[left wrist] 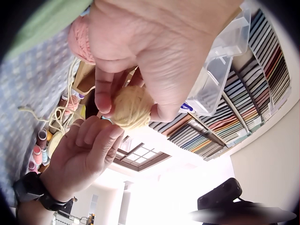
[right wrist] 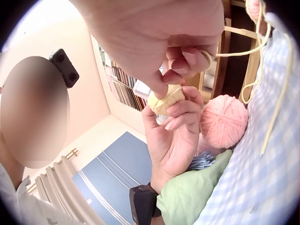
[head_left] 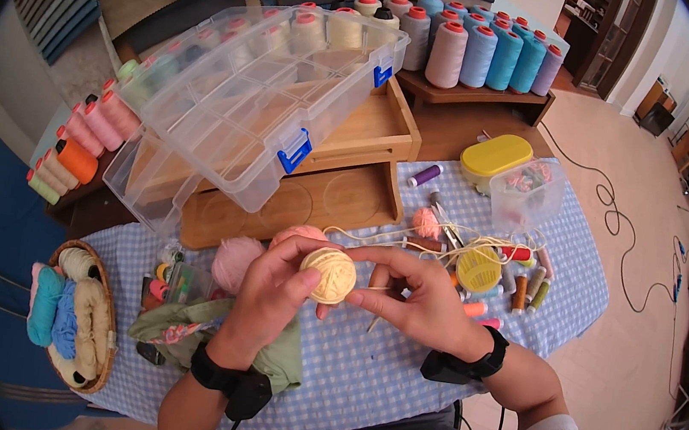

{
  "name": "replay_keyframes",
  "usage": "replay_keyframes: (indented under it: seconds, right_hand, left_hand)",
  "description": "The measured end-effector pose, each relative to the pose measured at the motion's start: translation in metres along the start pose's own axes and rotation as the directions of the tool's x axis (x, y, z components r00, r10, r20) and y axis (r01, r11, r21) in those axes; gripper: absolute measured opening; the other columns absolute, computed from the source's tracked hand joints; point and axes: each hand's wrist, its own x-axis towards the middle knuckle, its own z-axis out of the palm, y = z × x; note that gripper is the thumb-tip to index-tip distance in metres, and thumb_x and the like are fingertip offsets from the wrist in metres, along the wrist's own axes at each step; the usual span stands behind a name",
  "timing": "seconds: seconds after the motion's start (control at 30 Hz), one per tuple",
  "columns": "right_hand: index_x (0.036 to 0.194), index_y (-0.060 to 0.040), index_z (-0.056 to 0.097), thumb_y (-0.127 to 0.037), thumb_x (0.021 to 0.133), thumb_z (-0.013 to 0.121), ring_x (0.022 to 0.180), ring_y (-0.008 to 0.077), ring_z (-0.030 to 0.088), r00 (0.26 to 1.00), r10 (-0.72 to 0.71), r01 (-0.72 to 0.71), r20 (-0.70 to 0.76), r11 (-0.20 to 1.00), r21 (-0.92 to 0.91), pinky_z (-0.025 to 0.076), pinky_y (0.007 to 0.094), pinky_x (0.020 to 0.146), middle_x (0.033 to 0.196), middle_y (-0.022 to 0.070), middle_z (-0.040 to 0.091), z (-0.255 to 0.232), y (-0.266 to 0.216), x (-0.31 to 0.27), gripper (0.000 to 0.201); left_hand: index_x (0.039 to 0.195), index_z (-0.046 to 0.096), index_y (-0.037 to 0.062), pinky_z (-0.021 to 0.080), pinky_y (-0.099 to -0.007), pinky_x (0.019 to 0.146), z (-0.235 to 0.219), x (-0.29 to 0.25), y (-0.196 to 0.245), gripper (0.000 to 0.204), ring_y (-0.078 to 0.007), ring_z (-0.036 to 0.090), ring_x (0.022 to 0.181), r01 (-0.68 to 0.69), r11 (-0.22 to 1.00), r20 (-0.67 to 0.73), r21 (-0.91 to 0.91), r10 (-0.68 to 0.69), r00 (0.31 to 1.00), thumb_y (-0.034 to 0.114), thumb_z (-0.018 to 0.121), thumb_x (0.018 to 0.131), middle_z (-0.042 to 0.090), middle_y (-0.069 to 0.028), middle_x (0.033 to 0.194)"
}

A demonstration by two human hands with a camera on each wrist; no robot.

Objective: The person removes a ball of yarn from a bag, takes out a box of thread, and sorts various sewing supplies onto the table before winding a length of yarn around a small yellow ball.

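My left hand (head_left: 261, 295) grips a small pale-yellow ball of yarn (head_left: 328, 276) between thumb and fingers, above the checked tablecloth. At the ball's right side, my right hand (head_left: 420, 303) pinches the yellow yarn strand, its thumb and fingertips right at the wound surface. The strand (right wrist: 236, 55) loops round a finger of the right hand in the right wrist view and trails away over the table. Just behind the left hand lies a salmon-pink yarn ball (right wrist: 224, 121), with a paler pink ball (head_left: 233, 263) beside it.
A clear divided plastic case (head_left: 246, 108) stands open over a wooden tray (head_left: 347, 194). Thread spools (head_left: 520, 292), scissors (head_left: 447, 223) and a yellow-lidded box (head_left: 496, 158) lie at right. A basket of yarn (head_left: 110, 341) and green cloth (head_left: 280, 357) are at left.
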Motion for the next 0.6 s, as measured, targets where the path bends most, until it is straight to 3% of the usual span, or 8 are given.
replay_keyframes:
  seconds: [0.1, 0.17, 0.27, 0.37, 0.6]
  right_hand:
    - [0.122, -0.0025, 0.061, -0.012, 0.084, 0.075, 0.053, 0.0032, 0.037, 0.999, 0.037, -0.038, -0.020, 0.999, -0.034, 0.033, 0.0219, 0.050, 0.057, -0.0042, 0.044, -0.0010, -0.0041, 0.0002, 0.042]
    - [0.122, -0.0027, 0.062, -0.013, 0.084, 0.075, 0.053, 0.0030, 0.036, 0.999, 0.044, -0.045, -0.013, 0.995, -0.088, 0.033, 0.0219, 0.050, 0.057, -0.0046, 0.043, -0.0017, -0.0068, -0.0007, 0.042]
    - [0.122, -0.0023, 0.062, -0.014, 0.084, 0.075, 0.053, 0.0028, 0.036, 0.998, 0.052, -0.050, 0.019, 0.993, -0.104, 0.032, 0.0218, 0.050, 0.057, -0.0047, 0.042, -0.0029, -0.0059, -0.0014, 0.042]
    - [0.123, -0.0015, 0.061, -0.016, 0.085, 0.075, 0.053, 0.0029, 0.036, 0.995, 0.081, -0.079, 0.055, 0.996, -0.028, 0.032, 0.0219, 0.050, 0.056, -0.0046, 0.042, -0.0033, -0.0066, -0.0005, 0.043]
    - [0.126, -0.0002, 0.058, -0.020, 0.085, 0.075, 0.053, 0.0027, 0.037, 0.976, 0.138, -0.153, 0.171, 0.985, 0.080, 0.032, 0.0217, 0.050, 0.057, -0.0049, 0.042, -0.0021, -0.0068, -0.0010, 0.049]
  left_hand:
    - [0.121, 0.051, -0.0040, 0.049, -0.0284, 0.056, 0.0002, 0.0000, 0.0028, 0.046, -0.0175, 0.060, 0.082, 0.007, 1.000, 0.003, -0.005, -0.007, 1.000, 0.031, 0.057, 0.092, 0.053, -0.0106, 0.116]
    - [0.115, 0.052, -0.0082, 0.049, -0.0286, 0.057, -0.0031, -0.0014, 0.0049, 0.041, -0.0177, 0.060, 0.074, 0.132, 0.973, 0.078, -0.189, -0.119, 0.990, 0.027, 0.057, 0.096, 0.043, -0.0089, 0.117]
    - [0.116, 0.052, -0.0068, 0.047, -0.0279, 0.055, -0.0028, -0.0031, 0.0053, 0.046, -0.0175, 0.061, 0.074, 0.180, 0.966, 0.067, -0.185, -0.170, 0.983, 0.034, 0.057, 0.096, 0.043, -0.0075, 0.116]
    - [0.117, 0.052, -0.0054, 0.048, -0.0282, 0.054, 0.0009, -0.0015, 0.0057, 0.046, -0.0179, 0.061, 0.074, 0.079, 0.992, 0.044, -0.100, -0.075, 0.996, 0.036, 0.055, 0.097, 0.041, -0.0061, 0.117]
    - [0.118, 0.051, -0.0045, 0.051, -0.0290, 0.055, -0.0017, -0.0011, 0.0042, 0.042, -0.0188, 0.062, 0.075, 0.056, 0.998, 0.075, -0.012, -0.055, 0.996, 0.033, 0.053, 0.099, 0.037, -0.0053, 0.120]
